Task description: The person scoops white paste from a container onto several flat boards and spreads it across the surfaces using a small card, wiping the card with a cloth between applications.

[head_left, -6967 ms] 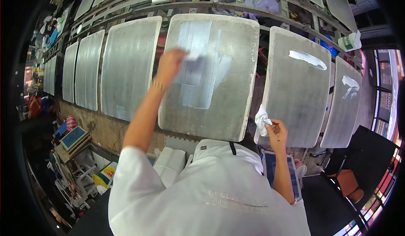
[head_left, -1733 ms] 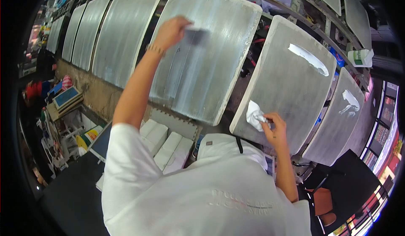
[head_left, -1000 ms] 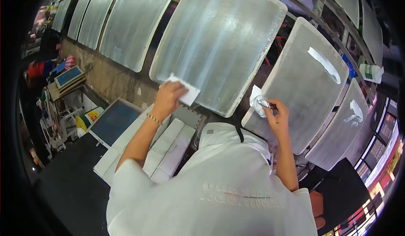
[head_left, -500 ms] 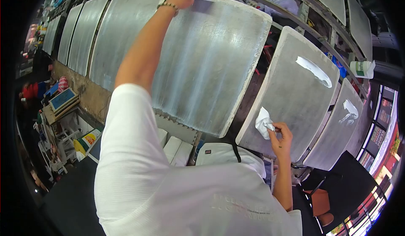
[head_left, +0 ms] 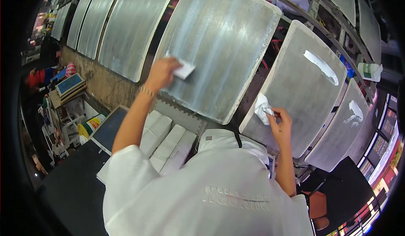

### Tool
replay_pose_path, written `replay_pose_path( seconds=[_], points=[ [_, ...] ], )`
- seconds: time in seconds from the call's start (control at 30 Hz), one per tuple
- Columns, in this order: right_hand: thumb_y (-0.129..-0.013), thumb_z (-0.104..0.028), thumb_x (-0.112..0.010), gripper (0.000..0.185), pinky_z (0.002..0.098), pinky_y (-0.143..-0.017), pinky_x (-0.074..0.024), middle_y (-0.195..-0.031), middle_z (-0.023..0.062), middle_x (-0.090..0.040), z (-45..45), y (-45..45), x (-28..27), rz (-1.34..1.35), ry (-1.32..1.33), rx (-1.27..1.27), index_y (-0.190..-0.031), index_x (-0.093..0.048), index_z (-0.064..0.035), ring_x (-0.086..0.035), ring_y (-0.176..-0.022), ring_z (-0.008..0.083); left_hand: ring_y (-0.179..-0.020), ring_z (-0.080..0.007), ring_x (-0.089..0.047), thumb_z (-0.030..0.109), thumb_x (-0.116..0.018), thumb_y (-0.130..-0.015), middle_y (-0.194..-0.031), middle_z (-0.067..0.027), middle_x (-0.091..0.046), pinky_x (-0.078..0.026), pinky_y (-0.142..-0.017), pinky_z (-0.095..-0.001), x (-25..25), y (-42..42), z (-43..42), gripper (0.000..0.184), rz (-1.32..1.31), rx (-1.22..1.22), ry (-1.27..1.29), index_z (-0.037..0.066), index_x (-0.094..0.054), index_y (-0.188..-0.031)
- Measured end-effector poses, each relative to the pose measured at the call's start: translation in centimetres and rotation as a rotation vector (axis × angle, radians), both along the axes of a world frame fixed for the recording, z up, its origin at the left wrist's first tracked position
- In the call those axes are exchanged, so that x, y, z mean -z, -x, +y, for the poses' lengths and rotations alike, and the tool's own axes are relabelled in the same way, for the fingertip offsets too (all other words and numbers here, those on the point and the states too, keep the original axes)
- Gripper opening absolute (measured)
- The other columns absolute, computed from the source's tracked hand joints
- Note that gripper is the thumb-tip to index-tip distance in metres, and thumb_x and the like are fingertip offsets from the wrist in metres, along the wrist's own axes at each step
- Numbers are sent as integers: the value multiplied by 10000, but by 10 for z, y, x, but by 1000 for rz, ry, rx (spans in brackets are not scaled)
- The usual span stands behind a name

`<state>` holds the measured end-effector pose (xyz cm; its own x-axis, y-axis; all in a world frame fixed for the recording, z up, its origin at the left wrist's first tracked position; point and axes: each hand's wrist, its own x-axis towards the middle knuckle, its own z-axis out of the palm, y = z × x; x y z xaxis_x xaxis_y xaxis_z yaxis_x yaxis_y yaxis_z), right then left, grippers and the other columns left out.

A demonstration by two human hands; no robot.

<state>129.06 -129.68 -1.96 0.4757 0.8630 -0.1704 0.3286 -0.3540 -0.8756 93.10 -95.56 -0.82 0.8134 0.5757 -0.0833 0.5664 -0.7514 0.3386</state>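
Note:
My left hand [head_left: 161,74], with a beaded bracelet at its wrist, is closed on a flat white scraper card [head_left: 184,69]. The card is over the lower left part of a large grey board [head_left: 223,63] with whitish streaks and a pale rough rim; whether it touches the surface I cannot tell. A crumpled white cloth [head_left: 262,108] is pinched between the fingers of my right hand [head_left: 281,122]. That hand hovers by the left lower side of another grey board [head_left: 303,90], which carries a thick smear of white paste [head_left: 321,67].
More grey boards [head_left: 137,20] stretch away left in a row. At the right, a further board [head_left: 335,130] bears a white smear. White boxes [head_left: 168,147] and a white bag [head_left: 232,139] sit close to my body. A white tub [head_left: 369,71] stands beyond the boards.
My left hand has come down from the board's far edge toward me, carrying the scraper card. My right hand still pinches the cloth, almost in place. The view has shifted slightly.

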Motion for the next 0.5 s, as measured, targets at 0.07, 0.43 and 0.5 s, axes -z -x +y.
replay_pose_path(
  seconds=[0.07,0.43,0.5],
  points=[
    [-816,-8,-752,228,306,-743,-507,-942,110,-698,8,-2,5,-6,-25,-20,-1037,-694,-6,-638,-807,204,-1006,-344,-672,-88,-566,-649,-1055,-129,-722,-534,-890,-447,-11,31,-54,444,-30,-34,10,53,-758,-1023],
    [-885,12,-739,192,265,-807,-498,-961,27,-687,7,-7,8,343,-137,-48,-1067,-687,-20,-604,-851,107,-1149,-231,-669,-65,-635,-901,-1245,-93,-692,-525,-1001,-390,-46,33,-81,330,-941,-847,894,12,-657,-1221],
    [-905,11,-725,208,264,-832,-500,-1005,32,-686,6,-3,10,442,-178,-9,-1103,-669,-22,-615,-888,106,-1210,-281,-644,-47,-614,-939,-1330,-126,-650,-496,-1101,-465,-37,21,-78,452,-1337,-812,1190,2,-538,-1382]
  ],
)
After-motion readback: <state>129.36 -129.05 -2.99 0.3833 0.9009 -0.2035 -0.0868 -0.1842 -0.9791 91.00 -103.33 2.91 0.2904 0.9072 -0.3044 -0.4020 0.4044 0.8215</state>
